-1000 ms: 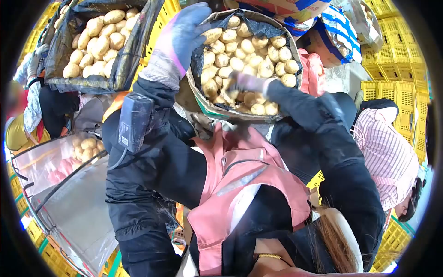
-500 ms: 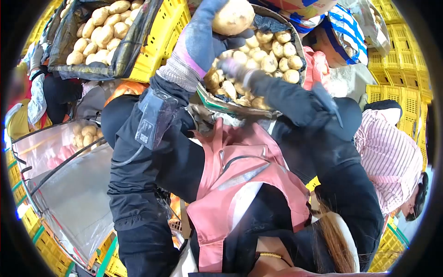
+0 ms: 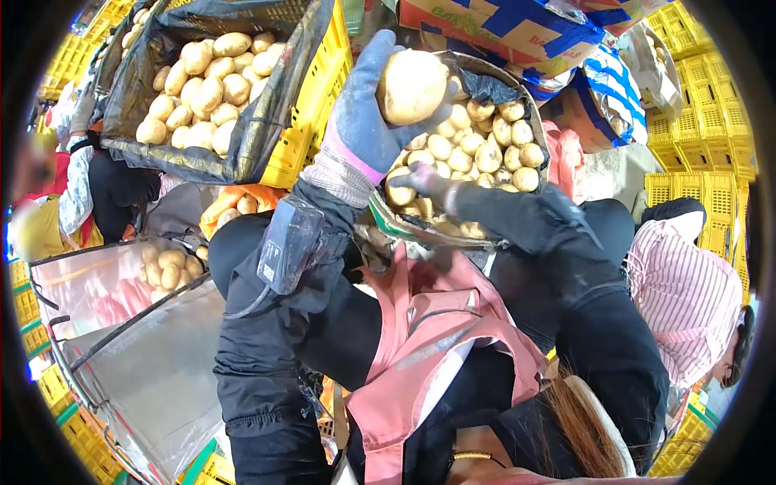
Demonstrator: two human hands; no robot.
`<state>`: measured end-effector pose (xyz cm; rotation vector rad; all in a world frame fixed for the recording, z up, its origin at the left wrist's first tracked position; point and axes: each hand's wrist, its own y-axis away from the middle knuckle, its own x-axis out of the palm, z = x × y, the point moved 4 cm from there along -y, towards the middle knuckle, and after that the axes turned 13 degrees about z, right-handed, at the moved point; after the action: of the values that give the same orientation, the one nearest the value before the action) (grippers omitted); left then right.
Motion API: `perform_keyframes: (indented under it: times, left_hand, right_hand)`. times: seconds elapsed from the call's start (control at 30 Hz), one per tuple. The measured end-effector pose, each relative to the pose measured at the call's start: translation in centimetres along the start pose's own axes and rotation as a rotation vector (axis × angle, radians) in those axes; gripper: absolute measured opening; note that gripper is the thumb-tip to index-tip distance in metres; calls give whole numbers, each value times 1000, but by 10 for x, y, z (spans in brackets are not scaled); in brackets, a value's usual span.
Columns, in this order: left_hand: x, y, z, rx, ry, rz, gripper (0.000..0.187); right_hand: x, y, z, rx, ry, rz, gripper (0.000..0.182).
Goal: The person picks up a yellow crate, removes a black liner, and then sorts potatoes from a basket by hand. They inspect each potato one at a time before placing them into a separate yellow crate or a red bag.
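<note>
A large potato [image 3: 413, 87] rests in my left hand [image 3: 368, 113], whose blue-gloved fingers wrap round it, above the left edge of a round lined container [image 3: 543, 129]. Several smaller potatoes [image 3: 487, 158] fill that container. My right hand [image 3: 432, 186], in a grey glove, is low over its near left part, with fingertips at a potato [image 3: 400, 187]. Blur hides whether the fingers hold that potato.
Left stands a yellow crate [image 3: 311, 105] with a black liner and potatoes [image 3: 207, 95]. Taped cardboard boxes [image 3: 501, 36] are behind the container. A person in a striped top [image 3: 683, 283] is at right; another person's dark-clothed leg [image 3: 121, 190] shows at left.
The view has shifted, so crates and container appear lower and more to the right. My left hand still holds the large potato. My right hand has come to the container's near left potatoes.
</note>
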<state>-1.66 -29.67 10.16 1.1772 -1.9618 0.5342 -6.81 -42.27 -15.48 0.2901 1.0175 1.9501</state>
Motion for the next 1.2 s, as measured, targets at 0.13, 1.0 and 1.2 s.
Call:
perform_keyframes:
  times: [0.13,1.0,1.2]
  left_hand:
    - [-13,5,5,173,-555,114,36]
    - [48,22,86,-134,-811,248,84]
    - [43,22,74,-151,-829,235,60]
  right_hand:
    - [-42,81,35,-349,-738,298,43]
    - [-114,238,61,-1064,-469,9,77]
    - [-108,237,55,-985,-734,139,76]
